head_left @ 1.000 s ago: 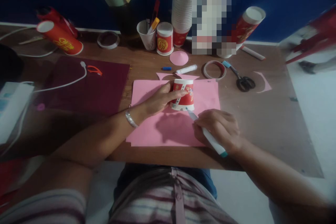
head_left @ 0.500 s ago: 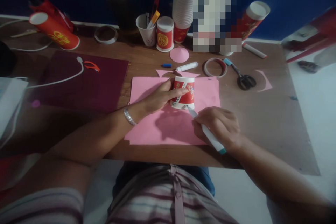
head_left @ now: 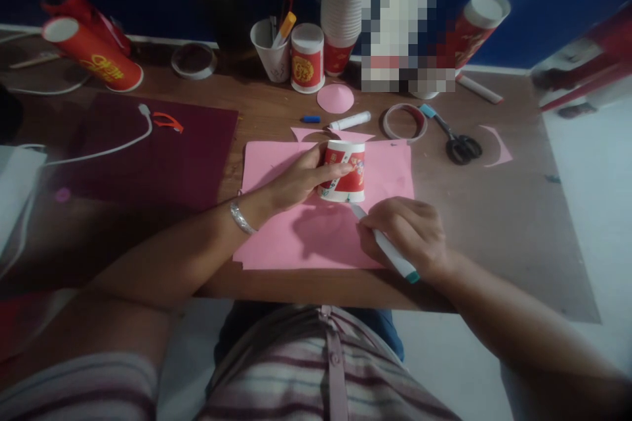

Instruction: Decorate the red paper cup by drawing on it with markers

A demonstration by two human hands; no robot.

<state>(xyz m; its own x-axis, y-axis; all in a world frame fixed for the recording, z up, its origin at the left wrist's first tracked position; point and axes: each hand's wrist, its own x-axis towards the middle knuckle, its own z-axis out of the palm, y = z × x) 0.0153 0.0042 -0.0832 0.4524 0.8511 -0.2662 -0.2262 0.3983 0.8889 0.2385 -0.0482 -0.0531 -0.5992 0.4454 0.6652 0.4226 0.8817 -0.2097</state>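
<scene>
A red and white paper cup [head_left: 345,171] stands upside down on a pink paper sheet [head_left: 281,237] in the middle of the wooden table [head_left: 494,223]. My left hand [head_left: 296,181] is wrapped round the cup's left side and holds it down. My right hand [head_left: 402,233] is closed on a white marker [head_left: 390,251] with a teal end. The marker's tip touches the sheet at the cup's lower right rim.
Behind the sheet lie a pink paper circle [head_left: 335,98], a blue cap [head_left: 311,119], a white marker [head_left: 350,121], a tape ring [head_left: 405,122], scissors [head_left: 457,141] and a pink offcut [head_left: 496,145]. A dark maroon sheet [head_left: 148,158] with a white cable lies left. Cups and cup stacks line the back.
The marker tip has crept a little along the cup's lower rim. My left hand keeps its hold on the cup. The view has shifted slightly.
</scene>
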